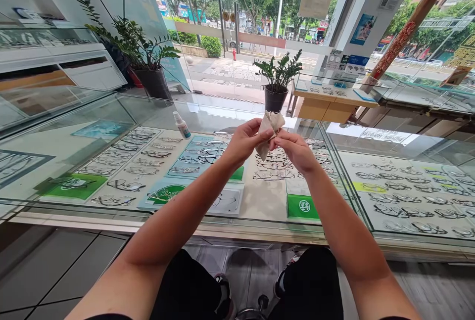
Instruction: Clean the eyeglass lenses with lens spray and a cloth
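Both hands are raised over a glass display counter (260, 211). My left hand (245, 141) and my right hand (295, 151) meet at a crumpled beige cloth (270, 124), fingers pinched into its folds. The cloth wraps something small between the fingertips; I cannot make out what it is. A small white spray bottle (181, 125) with a blue label stands on the glass to the left of my left hand.
Rows of eyeglass frames (141, 154) lie on trays under the glass, with green signs (302, 206) among them. Two potted plants (276, 80) stand behind the counter, one at the far left (144, 58). A second glass case (415, 191) adjoins on the right. My knees and shoes show below.
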`<state>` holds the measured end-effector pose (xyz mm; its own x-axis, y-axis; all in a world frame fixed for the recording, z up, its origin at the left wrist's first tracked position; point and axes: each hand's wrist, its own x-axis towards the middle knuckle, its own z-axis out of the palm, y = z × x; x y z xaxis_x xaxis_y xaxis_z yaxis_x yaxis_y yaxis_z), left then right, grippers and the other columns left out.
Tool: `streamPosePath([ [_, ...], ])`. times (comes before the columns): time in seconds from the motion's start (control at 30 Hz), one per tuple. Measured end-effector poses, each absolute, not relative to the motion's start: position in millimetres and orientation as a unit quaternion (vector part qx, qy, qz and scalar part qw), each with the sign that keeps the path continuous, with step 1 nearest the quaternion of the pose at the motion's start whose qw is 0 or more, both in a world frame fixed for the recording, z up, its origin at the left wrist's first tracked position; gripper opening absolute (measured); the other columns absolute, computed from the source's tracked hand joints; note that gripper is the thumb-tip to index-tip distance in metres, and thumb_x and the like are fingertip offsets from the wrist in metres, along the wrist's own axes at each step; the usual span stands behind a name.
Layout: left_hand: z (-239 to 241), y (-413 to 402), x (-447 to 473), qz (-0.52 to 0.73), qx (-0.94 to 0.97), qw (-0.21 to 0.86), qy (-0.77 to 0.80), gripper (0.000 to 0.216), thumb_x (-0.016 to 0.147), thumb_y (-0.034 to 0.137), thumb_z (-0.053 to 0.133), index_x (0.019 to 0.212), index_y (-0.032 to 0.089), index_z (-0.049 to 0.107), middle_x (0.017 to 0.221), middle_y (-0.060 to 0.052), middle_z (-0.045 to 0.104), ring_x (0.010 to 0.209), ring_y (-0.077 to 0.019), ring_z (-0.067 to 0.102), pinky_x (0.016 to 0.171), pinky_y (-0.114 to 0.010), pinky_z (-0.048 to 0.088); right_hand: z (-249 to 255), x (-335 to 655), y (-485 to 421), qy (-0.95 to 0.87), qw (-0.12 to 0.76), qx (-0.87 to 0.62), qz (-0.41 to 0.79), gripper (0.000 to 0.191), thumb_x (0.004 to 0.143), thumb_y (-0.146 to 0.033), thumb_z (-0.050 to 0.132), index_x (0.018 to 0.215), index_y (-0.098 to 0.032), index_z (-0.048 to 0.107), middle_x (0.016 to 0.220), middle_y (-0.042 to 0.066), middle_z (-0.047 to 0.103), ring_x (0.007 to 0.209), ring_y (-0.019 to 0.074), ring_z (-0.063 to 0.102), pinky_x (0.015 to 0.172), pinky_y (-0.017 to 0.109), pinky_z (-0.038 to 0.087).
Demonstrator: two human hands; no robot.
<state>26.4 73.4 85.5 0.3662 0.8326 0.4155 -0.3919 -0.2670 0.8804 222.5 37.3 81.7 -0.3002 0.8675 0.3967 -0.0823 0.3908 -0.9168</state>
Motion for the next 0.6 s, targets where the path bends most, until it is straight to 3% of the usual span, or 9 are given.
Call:
streamPosePath([
  [0.23, 86.7, 69.7, 26.7, 0.488, 0.605, 0.613, 0.14, 0.05, 0.083, 0.051, 0.103, 0.103, 0.021, 0.068, 0.073, 0.0, 0.076, 0.066, -0.0148, 0.068, 0.066, -0.027, 0.049, 85.3, 217.9, 34.7, -0.642, 0.506, -0.293, 0.496, 0.036, 0.091, -0.056, 0.083, 0.074, -0.025, 0.083, 0.084, 0.004, 0.071, 0.095, 0.025, 0.063, 0.104, 0.044, 0.049],
  [0.6, 94.5, 67.5, 24.4, 0.475, 0.645, 0.585, 0.126, 0.044, 0.085, 0.054, 0.101, 0.098, 0.019, 0.079, 0.069, -0.003, 0.074, 0.062, -0.0159, 0.066, 0.06, -0.03, 0.048, 85.4, 211.9, 33.7, -0.613, 0.503, -0.282, 0.541, 0.041, 0.082, -0.063, 0.089, 0.07, -0.024, 0.082, 0.083, 0.007, 0.073, 0.099, 0.0278, 0.065, 0.106, 0.046, 0.052],
])
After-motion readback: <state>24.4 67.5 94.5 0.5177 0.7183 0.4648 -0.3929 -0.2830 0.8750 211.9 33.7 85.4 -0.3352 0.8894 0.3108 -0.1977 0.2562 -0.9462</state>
